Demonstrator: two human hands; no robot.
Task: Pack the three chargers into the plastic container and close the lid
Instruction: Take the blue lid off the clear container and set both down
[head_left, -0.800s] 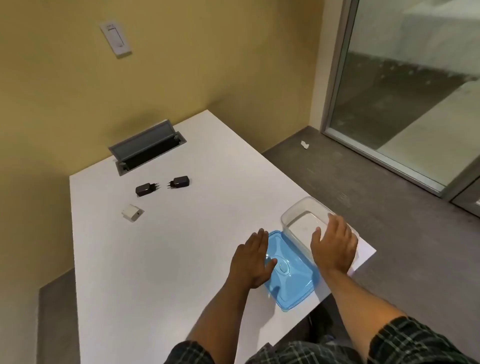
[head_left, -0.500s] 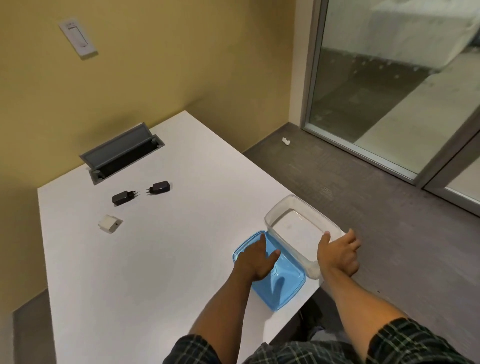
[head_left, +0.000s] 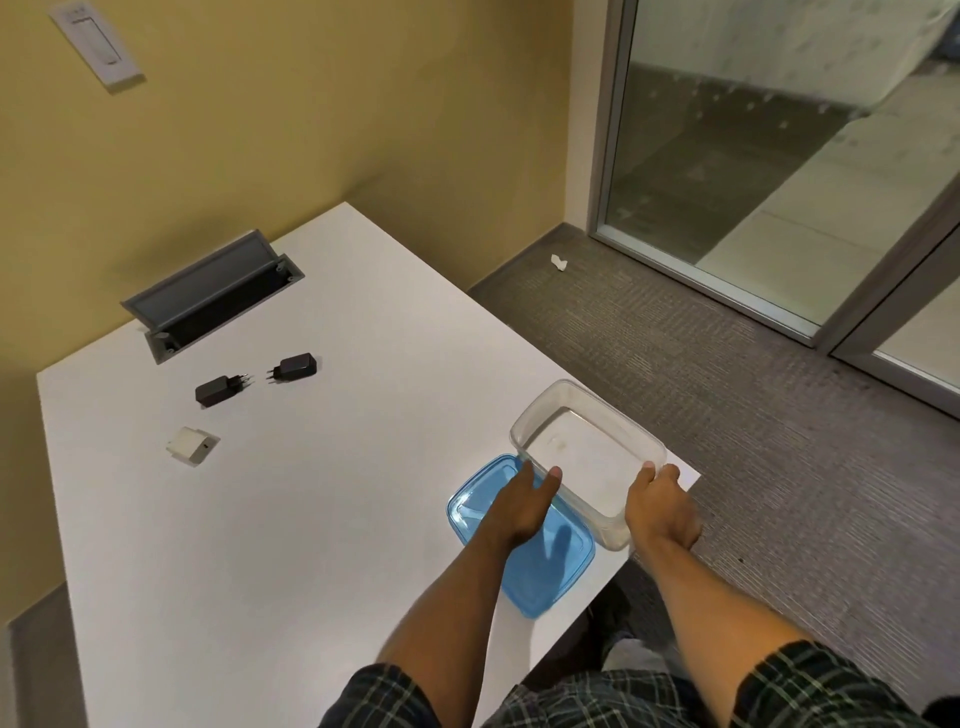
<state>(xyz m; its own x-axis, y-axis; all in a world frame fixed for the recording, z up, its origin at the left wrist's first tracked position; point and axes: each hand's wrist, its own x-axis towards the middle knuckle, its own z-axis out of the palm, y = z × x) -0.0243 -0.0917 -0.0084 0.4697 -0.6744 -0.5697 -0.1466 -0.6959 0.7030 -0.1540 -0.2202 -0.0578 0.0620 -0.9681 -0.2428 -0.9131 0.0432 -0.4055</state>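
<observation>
A clear plastic container (head_left: 562, 387) stands empty near the table's right edge. Its blue lid (head_left: 545, 574) lies flat on the table, beside it on the near left. My right hand (head_left: 661, 506) grips the container's near right corner, thumb on the rim. My left hand (head_left: 519, 506) lies stretched over the lid, with its fingertips and thumb touching the container's near left wall. Far to the left lie three chargers: a black one (head_left: 221, 391), a second black one (head_left: 294, 367) and a white one (head_left: 191, 445) nearer to me.
A grey power box with a raised flap (head_left: 208, 291) is set into the white table (head_left: 291, 519) at the back. The container sits close to the table's right edge, above grey carpet. A yellow wall stands behind and a glass door at the right.
My right hand moved off the container's top to grip its near right corner. My left hand slid forward over the lid to the container's wall.
</observation>
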